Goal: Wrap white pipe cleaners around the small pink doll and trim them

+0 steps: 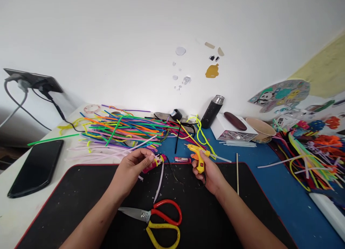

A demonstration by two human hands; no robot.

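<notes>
My left hand [134, 168] pinches a small pink-and-yellow figure [157, 160] that looks made of pipe cleaners. A pale pipe cleaner [160, 182] hangs down from beside it; whether it is attached, I cannot tell. In my right hand [208, 175] is a yellow hot glue gun [196, 151], its nozzle pointing left toward the figure but apart from it. A clear glue stick [221, 158] sticks out of the gun's back. Below the hands, scissors [161, 220] with one red and one yellow handle lie on the black mat [210, 220].
Many coloured pipe cleaners [121, 128] are heaped behind my left hand, more [307, 159] at the right. A phone [36, 168] lies left. Along the wall stand a black flask [212, 112], a white box [229, 128] and a paper bowl [260, 128]. A wooden stick [237, 173] lies right.
</notes>
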